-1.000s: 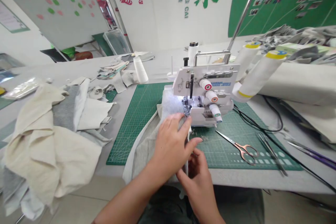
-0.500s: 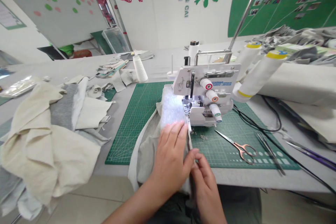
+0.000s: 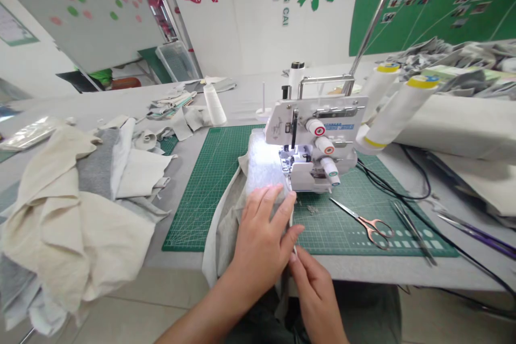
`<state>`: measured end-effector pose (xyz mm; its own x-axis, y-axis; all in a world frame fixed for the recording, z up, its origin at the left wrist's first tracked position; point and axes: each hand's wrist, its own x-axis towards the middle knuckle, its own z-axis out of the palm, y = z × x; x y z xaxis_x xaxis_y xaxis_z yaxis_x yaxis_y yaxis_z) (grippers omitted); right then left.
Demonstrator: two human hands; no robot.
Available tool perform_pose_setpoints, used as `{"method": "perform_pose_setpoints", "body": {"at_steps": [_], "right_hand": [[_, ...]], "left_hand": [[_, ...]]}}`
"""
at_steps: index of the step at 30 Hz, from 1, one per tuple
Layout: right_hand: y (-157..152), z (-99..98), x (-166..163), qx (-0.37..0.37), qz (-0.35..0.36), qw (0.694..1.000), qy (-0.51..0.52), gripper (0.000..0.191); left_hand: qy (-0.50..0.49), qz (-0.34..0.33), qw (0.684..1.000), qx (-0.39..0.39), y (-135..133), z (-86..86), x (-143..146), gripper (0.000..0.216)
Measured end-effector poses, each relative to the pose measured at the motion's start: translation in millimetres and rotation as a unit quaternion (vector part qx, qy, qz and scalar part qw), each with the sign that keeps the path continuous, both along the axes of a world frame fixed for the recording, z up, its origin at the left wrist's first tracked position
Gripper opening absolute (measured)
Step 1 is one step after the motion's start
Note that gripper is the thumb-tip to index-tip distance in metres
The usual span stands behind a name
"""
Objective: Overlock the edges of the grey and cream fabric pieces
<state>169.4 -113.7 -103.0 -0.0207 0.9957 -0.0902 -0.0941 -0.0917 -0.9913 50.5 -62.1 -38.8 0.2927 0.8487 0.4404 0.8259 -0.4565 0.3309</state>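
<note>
In front of the sewing machine [image 3: 304, 137], the left hand [image 3: 260, 239] has spread its fingers wider on the cloth [image 3: 262, 166]. Only the right hand [image 3: 316, 285] now pinches the edge

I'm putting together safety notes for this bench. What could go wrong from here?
The left hand lies flat on the grey fabric, fingertips near the lit needle area of the sewing machine; a finger might stray too close.

The fabric hangs over the table's front edge, so its weight could drag the cloth askew, though the right hand pinches its edge.

The scissors lie pointing toward the machine; a reaching hand might catch the tips.
</note>
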Motion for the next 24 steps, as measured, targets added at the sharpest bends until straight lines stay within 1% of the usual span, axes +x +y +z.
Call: {"method": "perform_pose_setpoints", "body": {"at_steps": [1, 4, 8, 11, 14, 18, 21, 24], "right_hand": [[2, 0.2, 0, -0.001, -0.014, 1.0, 0.006, 0.027], [9, 0.8, 0, -0.007, -0.062, 0.998, 0.024, 0.027], [13, -0.7, 3, 0.01, -0.085, 0.996, -0.011, 0.025], [10, -4.2, 3, -0.013, -0.101, 0.995, 0.008, 0.03], [4, -5.3, 1, -0.037, -0.081, 0.995, 0.045, 0.028], [0, 0.6, -2, -0.03, -0.036, 0.999, 0.022, 0.03], [1, 6.7, -4, -0.047, -0.024, 0.998, 0.016, 0.032], [4, 10.9, -5, -0.071, -0.014, 0.996, 0.054, 0.033]], "left_hand": [[0.001, -0.002, 1.0, 0.0, 0, -0.2, 0, 0.044], [0.003, -0.008, 1.0, 0.001, 0, -0.6, -1, 0.044], [0.006, -0.008, 1.0, -0.004, -1, -0.5, -2, 0.046], [0.006, -0.007, 1.0, -0.003, -1, -0.4, -2, 0.045], [0.007, -0.01, 1.0, 0.001, 0, -0.2, -2, 0.044], [0.014, -0.014, 1.0, 0.008, 3, 0.3, -3, 0.044], [0.018, -0.018, 1.0, 0.011, 5, 1.1, -5, 0.045], [0.026, -0.021, 0.999, 0.011, 8, 2.8, -7, 0.045]]}}
